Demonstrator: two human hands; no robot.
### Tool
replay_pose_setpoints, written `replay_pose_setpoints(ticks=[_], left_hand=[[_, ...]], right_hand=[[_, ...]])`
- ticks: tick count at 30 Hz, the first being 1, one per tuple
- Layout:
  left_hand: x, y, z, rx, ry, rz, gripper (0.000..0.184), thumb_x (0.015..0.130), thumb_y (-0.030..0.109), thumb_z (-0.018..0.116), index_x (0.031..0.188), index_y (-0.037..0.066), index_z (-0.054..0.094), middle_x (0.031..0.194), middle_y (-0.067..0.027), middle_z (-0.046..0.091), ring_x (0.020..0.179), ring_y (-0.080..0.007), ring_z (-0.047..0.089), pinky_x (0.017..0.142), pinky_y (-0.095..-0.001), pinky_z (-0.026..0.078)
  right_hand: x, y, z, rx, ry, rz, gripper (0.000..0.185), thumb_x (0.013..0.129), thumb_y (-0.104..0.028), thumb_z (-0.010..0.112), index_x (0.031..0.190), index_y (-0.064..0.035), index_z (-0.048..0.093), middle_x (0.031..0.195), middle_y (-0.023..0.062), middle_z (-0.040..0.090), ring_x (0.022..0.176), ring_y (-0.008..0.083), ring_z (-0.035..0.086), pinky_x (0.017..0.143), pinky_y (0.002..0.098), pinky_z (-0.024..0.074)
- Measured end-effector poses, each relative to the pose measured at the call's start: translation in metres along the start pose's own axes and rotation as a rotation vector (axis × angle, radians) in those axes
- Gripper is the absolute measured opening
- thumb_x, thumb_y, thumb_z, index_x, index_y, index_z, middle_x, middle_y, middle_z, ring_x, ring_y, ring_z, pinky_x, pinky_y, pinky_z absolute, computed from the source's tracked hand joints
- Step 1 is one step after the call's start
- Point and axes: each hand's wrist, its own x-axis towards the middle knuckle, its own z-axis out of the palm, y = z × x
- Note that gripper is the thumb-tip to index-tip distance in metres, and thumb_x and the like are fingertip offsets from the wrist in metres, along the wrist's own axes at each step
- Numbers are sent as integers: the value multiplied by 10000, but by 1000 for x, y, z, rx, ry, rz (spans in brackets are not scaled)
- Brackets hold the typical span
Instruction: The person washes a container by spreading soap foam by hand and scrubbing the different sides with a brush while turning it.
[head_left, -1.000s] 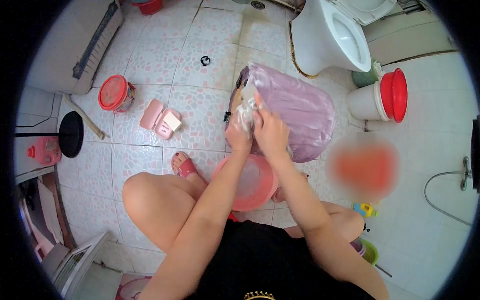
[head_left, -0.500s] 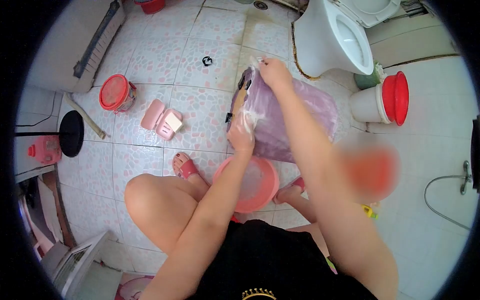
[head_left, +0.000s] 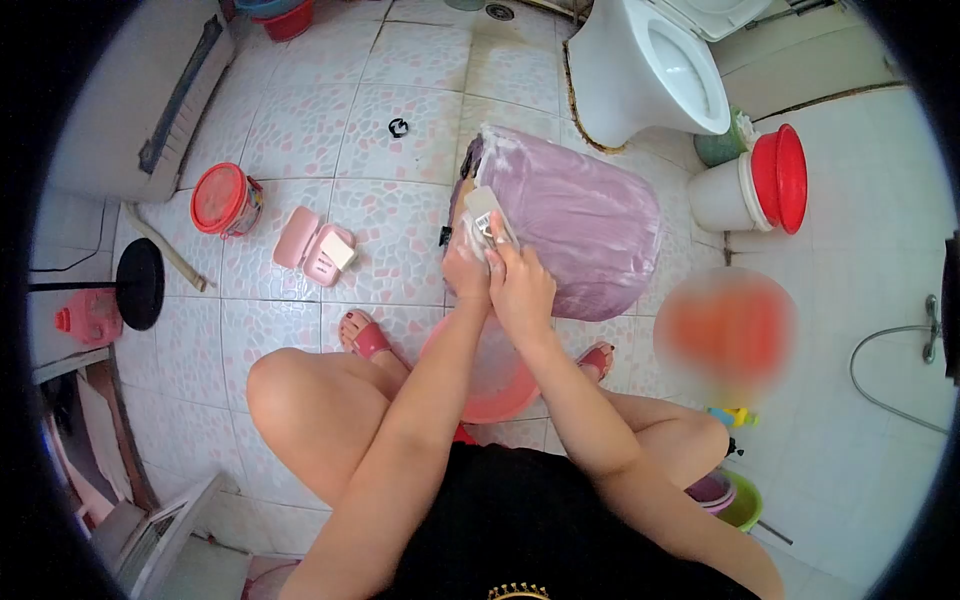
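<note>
A wet purple fabric item [head_left: 580, 215], smeared with white suds, lies on the tiled floor; its left edge shows a tan strip and black fittings. At that edge my left hand [head_left: 466, 265] is closed, with suds on its fingers. Right beside it, my right hand [head_left: 524, 285] pinches a pale tag [head_left: 485, 208] that carries a barcode-like print. Both hands meet at the tag, and its lower end is hidden by the fingers. Below my wrists stands a pink basin [head_left: 505, 385] with cloudy water, partly covered by my forearms.
An open pink soap box [head_left: 297, 240] holding a white soap bar [head_left: 340, 250] lies left, near a red-lidded bucket [head_left: 222, 200]. A toilet [head_left: 640, 80] stands at upper right, above a white bucket [head_left: 720, 203] with a red basin [head_left: 780, 180]. A black ring-shaped thing [head_left: 398, 128] lies on the floor.
My right hand has come down from the top corner of the purple item to beside my left hand. The pale tag now shows between them. The view has shifted slightly.
</note>
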Motion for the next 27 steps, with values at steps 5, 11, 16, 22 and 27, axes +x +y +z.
replay_pose_setpoints(ticks=[5, 11, 16, 22, 27], left_hand=[[-4, 12, -9, 148, 40, 176, 332, 936, 235, 548, 1198, 41, 612, 945, -248, 681, 857, -449, 648, 709, -506, 499], [-1, 14, -9, 151, 15, 174, 344, 962, 241, 514, 1223, 36, 605, 954, -266, 674, 834, -476, 633, 723, -518, 492], [-3, 20, -12, 187, 5, 91, 326, 951, 219, 521, 1207, 46, 624, 930, -257, 680, 836, -468, 640, 731, -516, 495], [-3, 10, -5, 162, 35, 102, 368, 923, 290, 585, 1200, 52, 627, 937, -228, 697, 852, -442, 659, 725, -485, 505], [-6, 24, -19, -55, -96, 7, 313, 942, 218, 564, 1164, 9, 633, 998, -203, 700, 866, -355, 683, 738, -431, 528]], right_hand=[[76, 3, -4, 36, -21, -13, 503, 930, -235, 578, 1426, -241, 494, 888, 250, 650, 777, 442, 656, 682, 541, 517], [213, 13, 0, -74, -222, 123, 381, 899, -234, 533, 1252, -159, 655, 1186, 223, 657, 1087, 404, 634, 903, 508, 504], [245, 15, 21, -137, -303, 180, 401, 896, -241, 527, 1251, -91, 639, 1170, 202, 671, 1093, 376, 638, 899, 505, 509], [141, 1, 5, 24, 77, -1, 354, 934, -302, 549, 1264, -235, 660, 885, 199, 704, 852, 406, 671, 760, 511, 526], [37, -3, 4, 67, 60, 71, 452, 944, -263, 562, 1395, -266, 532, 775, 221, 672, 714, 426, 648, 664, 542, 504]])
